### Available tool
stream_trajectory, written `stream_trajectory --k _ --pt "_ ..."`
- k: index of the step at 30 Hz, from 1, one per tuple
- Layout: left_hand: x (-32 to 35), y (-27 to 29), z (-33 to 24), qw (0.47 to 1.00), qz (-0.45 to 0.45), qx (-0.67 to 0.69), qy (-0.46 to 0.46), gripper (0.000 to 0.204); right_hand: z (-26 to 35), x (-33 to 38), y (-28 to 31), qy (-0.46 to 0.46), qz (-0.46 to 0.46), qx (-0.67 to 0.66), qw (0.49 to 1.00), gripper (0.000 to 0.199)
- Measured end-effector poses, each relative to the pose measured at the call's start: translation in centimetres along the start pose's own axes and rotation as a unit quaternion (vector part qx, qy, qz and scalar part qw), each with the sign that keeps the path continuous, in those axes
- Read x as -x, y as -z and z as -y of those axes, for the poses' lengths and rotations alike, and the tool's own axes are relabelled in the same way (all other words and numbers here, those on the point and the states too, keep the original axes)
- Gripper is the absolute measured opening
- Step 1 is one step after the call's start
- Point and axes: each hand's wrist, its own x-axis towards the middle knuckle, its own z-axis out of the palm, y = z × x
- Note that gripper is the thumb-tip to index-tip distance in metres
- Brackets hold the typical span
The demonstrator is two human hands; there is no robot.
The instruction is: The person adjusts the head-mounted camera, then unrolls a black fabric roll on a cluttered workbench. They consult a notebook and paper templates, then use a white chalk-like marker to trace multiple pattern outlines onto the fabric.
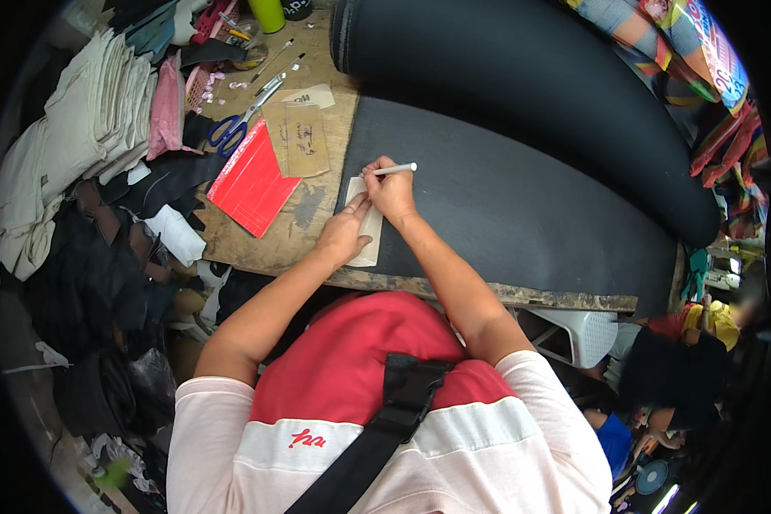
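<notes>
A narrow cream-coloured card piece (367,248) lies along the left edge of a black sheet of material (480,197), which looks like leather or vinyl. My left hand (344,233) presses on the card with its fingers stretched out flat. Pinched in my right hand (391,195) is a white pen (396,170), its barrel pointing to the right. The pen's tip is hidden by my fingers near the card's far end. My two hands almost touch.
A thick black roll (522,77) lies across the table's far side. Left of my hands are a red notebook (255,184), a brown card template (307,141) and blue-handled scissors (231,133). Folded pale cloth (86,120) and dark scraps (86,257) are piled further left.
</notes>
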Motion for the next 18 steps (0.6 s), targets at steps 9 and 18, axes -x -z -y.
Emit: stream_trajectory --k 9,18 --pt "-1.1 0.9 0.6 0.999 -0.005 -0.017 -0.030 0.056 -1.4 1.0 3.2 -0.021 -0.057 0.005 0.998 0.008" --pt "-2.3 1.6 1.4 0.999 -0.007 -0.004 -0.044 0.056 1.7 12.0 5.6 0.068 0.281 0.080 0.954 0.005"
